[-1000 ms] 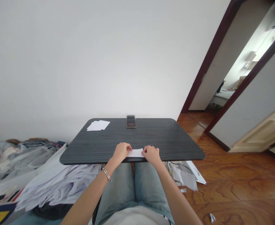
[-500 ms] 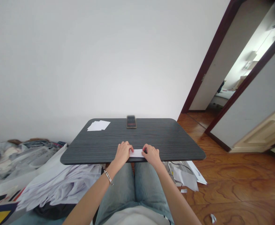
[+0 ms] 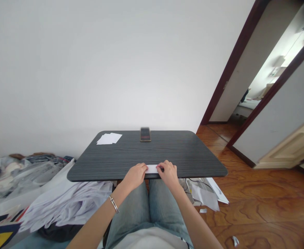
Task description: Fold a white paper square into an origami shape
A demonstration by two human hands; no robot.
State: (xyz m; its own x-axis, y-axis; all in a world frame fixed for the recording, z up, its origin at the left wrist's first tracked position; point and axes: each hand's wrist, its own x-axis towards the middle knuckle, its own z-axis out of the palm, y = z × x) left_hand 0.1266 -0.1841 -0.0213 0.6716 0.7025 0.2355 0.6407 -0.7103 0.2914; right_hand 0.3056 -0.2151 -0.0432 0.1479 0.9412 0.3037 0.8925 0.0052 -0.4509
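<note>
A small white strip of paper (image 3: pixel 152 169), which looks folded, lies at the front edge of the dark table (image 3: pixel 126 155). My left hand (image 3: pixel 136 175) pinches its left end, with a silver bangle on that wrist. At the strip's right end, my right hand (image 3: pixel 168 171) grips the paper between thumb and fingers. Only the middle of the strip shows; both ends are covered by my fingers.
Several white paper sheets (image 3: pixel 109 138) lie at the table's back left. A phone-like device (image 3: pixel 145 134) leans at the back middle. Piled cloth (image 3: pixel 71 204) rests on the left, below the table. Loose papers (image 3: pixel 206 197) lie under its right side.
My left hand has turned and drawn slightly lower, its fingers now closer together on the paper's left end. My right hand has barely shifted.
</note>
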